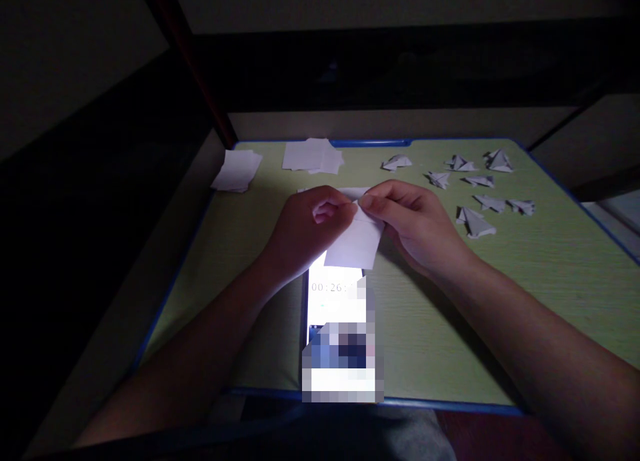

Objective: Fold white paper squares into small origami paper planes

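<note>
In a dim room, a dark band (375, 68) crosses the pale wall (350, 8) behind a green, wood-grained worktop (240, 248) edged in blue, with a dark red post (193, 68) rising at the far left. Lit from below by a glowing phone (333, 304), a person's two bare hands meet above the middle of the worktop, gripping a small sheet of white paper (353, 244). The left hand (310, 224) has its fingers clamped on the sheet near its upper edge, the thumb and forefinger curled into a loop. The right hand (420, 218) pinches the same sheet just beside them, its thumb pressed near the upper edge and its other fingers partly tucked behind. The lower part of the sheet hangs over the top of the phone, whose display shows digits beginning "00:26"; its lower portion is obscured by pixelation. Another piece of white paper (354, 191) shows partly behind the hands, its full shape hidden. Toward the far edge of the worktop, loose white sheets (305, 156) overlap left of center, with a smaller pile of sheets (236, 170) near the far left corner. To the right, beyond the right hand, eight folded paper pieces (473, 222) lie scattered, their creased points and flaps turned in various directions.
</note>
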### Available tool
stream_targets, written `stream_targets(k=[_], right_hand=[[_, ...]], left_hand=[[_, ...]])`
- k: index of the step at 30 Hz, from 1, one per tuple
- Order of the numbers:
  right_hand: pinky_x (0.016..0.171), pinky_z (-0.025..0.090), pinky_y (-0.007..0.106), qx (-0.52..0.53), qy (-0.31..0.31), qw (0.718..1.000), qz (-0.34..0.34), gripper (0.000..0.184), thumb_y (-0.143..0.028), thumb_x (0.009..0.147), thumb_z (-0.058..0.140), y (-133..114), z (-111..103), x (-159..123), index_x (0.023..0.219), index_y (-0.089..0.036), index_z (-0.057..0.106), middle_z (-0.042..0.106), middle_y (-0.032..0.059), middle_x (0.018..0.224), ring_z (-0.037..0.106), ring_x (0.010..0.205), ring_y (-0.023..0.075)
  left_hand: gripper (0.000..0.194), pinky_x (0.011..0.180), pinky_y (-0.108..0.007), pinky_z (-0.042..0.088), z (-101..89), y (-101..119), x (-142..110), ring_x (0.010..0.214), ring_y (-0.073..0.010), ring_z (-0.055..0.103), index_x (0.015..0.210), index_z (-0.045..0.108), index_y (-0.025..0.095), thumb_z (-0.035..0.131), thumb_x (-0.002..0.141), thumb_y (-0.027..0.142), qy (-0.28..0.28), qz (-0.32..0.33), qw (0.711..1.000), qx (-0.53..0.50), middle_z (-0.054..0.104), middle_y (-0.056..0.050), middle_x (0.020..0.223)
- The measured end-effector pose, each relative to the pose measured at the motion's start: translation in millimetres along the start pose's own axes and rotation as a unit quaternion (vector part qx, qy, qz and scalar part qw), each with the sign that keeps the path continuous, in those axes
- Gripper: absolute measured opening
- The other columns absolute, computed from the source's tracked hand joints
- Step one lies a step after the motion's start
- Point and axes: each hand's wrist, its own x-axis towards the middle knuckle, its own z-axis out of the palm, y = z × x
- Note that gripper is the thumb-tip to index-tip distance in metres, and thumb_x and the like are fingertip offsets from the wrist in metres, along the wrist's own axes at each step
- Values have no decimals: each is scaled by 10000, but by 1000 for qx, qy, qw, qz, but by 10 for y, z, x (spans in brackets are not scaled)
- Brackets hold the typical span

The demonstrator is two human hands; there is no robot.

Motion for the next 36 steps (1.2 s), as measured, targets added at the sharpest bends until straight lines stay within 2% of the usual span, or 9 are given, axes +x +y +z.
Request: stream_targets(k=[4, 11, 23, 30, 36], right_hand=[[511, 296, 263, 1, 14, 1000, -11, 75, -221, 704, 727, -5, -6, 1, 653, -198, 678, 582, -25, 587, 459, 536, 96], [513, 299, 266, -25, 11, 999, -24, 70, -209, 727, 669, 5, -2, -5, 657, -202, 665, 584, -21, 607, 458, 547, 102], [509, 293, 262, -37, 7, 998, -48, 79, -229, 756, 672, 15, -6, -4, 681, -210, 658, 583, -25, 625, 451, 542, 101], [480, 240, 268, -43, 9, 997, -60, 110, -196, 752, 653, -1, 4, -8, 643, -211, 645, 501, -47, 534, 361, 481, 88], [486, 254, 274, -37, -1, 998, -46, 157, -245, 767, 677, 9, -4, -8, 624, -211, 620, 505, -34, 539, 396, 498, 98]], left_hand=[[28, 694, -217, 547, 20, 10, -11, 725, -108, 650, 752, 622, 166, 643, 746, 182, 12, 7, 1000, -19, 691, -10, 746], [64, 754, -240, 576, 2, 32, -28, 778, -122, 687, 817, 656, 170, 657, 754, 180, 10, 1, 1000, -10, 728, -17, 813], [43, 755, -250, 590, 3, 40, -34, 777, -126, 701, 790, 654, 188, 659, 752, 168, 10, 3, 1000, -13, 734, -10, 811], [46, 738, -240, 580, 8, 35, -42, 758, -119, 688, 792, 650, 183, 661, 750, 166, 0, 7, 1000, -17, 727, -9, 802], [48, 740, -248, 571, 1, 47, -32, 768, -123, 677, 793, 625, 186, 641, 748, 183, -2, 5, 1000, -7, 717, -12, 810]])
